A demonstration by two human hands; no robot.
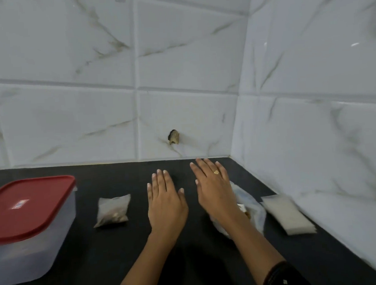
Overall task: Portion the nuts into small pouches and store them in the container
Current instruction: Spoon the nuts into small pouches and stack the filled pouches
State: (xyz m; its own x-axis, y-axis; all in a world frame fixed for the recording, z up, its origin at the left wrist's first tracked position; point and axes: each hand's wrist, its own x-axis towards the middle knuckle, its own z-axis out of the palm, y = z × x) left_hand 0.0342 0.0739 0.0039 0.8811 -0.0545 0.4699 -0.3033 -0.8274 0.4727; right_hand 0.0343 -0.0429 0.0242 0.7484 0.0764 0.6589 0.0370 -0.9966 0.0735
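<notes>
A clear plastic container [32, 249] with a red lid [26, 204] closed on it stands at the left of the black counter. A small clear pouch [113, 211] with brown nuts inside lies flat beside it. My left hand [165, 201] hovers palm down with straight fingers, holding nothing. My right hand [214, 187], with a gold ring, is also flat with straight fingers. Under my right wrist lies a crumpled plastic bag [253, 211] with some nuts showing. A stack of empty pouches [286, 214] lies at the right.
The black counter [124, 258] ends at a white marble-tiled wall behind and another at the right, forming a corner. A small chipped hole [174, 137] marks the back wall just above the counter.
</notes>
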